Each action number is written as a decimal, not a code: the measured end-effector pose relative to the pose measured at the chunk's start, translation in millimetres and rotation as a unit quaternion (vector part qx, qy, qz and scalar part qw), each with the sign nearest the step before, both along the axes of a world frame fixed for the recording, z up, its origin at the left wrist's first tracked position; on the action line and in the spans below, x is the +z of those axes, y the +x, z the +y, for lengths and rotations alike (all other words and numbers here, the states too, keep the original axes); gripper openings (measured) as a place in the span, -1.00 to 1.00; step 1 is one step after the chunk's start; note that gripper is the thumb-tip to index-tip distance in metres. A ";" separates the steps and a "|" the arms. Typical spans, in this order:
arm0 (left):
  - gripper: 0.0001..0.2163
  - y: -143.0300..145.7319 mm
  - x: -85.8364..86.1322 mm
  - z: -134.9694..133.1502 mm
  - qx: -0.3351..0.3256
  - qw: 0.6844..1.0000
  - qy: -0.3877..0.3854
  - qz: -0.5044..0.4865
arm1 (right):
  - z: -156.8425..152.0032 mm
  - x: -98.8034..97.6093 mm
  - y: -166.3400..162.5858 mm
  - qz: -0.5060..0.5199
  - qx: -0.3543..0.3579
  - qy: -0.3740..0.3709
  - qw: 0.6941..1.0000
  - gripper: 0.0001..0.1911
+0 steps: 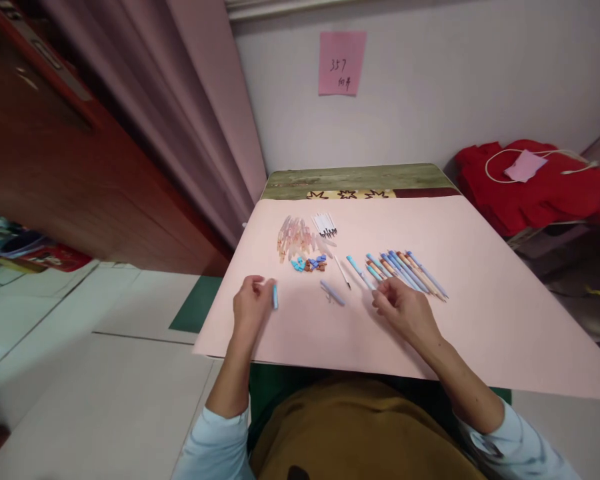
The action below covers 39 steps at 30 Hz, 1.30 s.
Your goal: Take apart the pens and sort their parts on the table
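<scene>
Pinched in my left hand is a short light-blue pen part, held over the left side of the table. My right hand grips the near end of a pen with a blue top. Just beyond that hand lies a row of assembled-looking pens in blue, tan and brown. Between my hands are a grey-blue pen barrel, some tiny pieces too small to make out, and a white refill with a dark tip.
Farther back lie a heap of clear and pinkish barrels, several white refills and small blue and brown pieces. Pink paper covers the table. A curtain hangs at left; red cloth sits at right.
</scene>
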<state>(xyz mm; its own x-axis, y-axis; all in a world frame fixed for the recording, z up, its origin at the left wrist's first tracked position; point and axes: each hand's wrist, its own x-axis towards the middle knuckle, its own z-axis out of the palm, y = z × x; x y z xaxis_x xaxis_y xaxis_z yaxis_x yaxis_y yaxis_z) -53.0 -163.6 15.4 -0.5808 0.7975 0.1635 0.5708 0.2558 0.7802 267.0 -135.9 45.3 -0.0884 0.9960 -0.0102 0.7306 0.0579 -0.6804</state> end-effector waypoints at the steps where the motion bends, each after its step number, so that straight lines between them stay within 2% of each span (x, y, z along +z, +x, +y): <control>1: -0.76 -0.6 2.4 -3.8 -0.027 0.997 -0.050 0.044 | -0.4 -2.5 -2.9 0.047 0.007 -0.012 0.999 -0.81; 3: -0.81 2.2 4.9 -7.8 -0.073 0.987 -0.101 0.106 | -1.1 -7.0 -9.9 0.130 0.015 -0.039 0.991 -0.79; 6: -0.94 11.8 5.0 -5.1 -0.106 0.977 -0.104 0.153 | -2.5 -8.6 -20.2 0.268 0.014 -0.081 0.960 -0.76; 10: -0.94 20.6 5.5 4.1 -0.107 0.974 -0.097 0.176 | -1.5 -2.4 -28.2 0.436 -0.010 -0.138 0.889 -0.72; 14: -0.94 19.2 6.0 8.0 -0.101 0.973 -0.111 0.174 | 6.2 2.3 -35.6 0.531 -0.029 -0.192 0.825 -0.66; 17: -0.88 14.8 6.4 7.7 -0.091 0.976 -0.107 0.165 | 15.8 3.4 -45.1 0.551 -0.032 -0.203 0.809 -0.62; 21: -0.89 13.7 13.0 5.9 -0.070 0.983 -0.075 0.149 | 28.8 4.7 -58.0 0.552 -0.025 -0.196 0.810 -0.59; 24: -0.87 26.9 25.3 5.1 -0.098 0.993 -0.005 0.064 | 34.7 6.4 -64.3 0.533 -0.011 -0.184 0.826 -0.60; 26: -0.79 43.2 35.7 6.3 -0.160 0.984 0.014 -0.078 | 36.4 8.2 -67.4 0.525 0.001 -0.179 0.832 -0.59; 28: -0.73 61.5 45.3 9.2 -0.250 0.938 -0.013 -0.241 | 36.7 10.6 -70.4 0.521 0.026 -0.183 0.833 -0.57; 30: -0.68 77.7 51.5 12.3 -0.306 0.881 -0.056 -0.357 | 36.5 13.1 -73.1 0.519 0.053 -0.190 0.832 -0.57; 31: -0.66 84.3 52.7 13.3 -0.318 0.859 -0.069 -0.395 | 36.5 13.9 -74.1 0.520 0.058 -0.190 0.831 -0.59; 33: -0.65 94.0 51.1 13.4 -0.313 0.838 -0.082 -0.439 | 36.9 14.4 -74.7 0.531 0.042 -0.179 0.827 -0.61; 37: -0.62 93.3 38.3 8.4 -0.286 0.836 -0.089 -0.460 | 35.9 9.3 -67.2 0.583 -0.045 -0.153 0.797 -0.61; 39: -0.62 74.4 32.9 7.8 -0.223 0.887 -0.028 -0.404 | 32.4 4.3 -60.3 0.594 -0.079 -0.156 0.786 -0.63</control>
<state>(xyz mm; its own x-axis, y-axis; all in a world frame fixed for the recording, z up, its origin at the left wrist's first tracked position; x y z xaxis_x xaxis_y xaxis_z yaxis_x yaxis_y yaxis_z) 21.4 -155.8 48.3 -0.1145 0.9710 -0.2098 -0.1140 0.1970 0.9738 206.7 -103.5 49.6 -0.0953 0.9610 -0.2596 -0.4483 -0.2742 -0.8508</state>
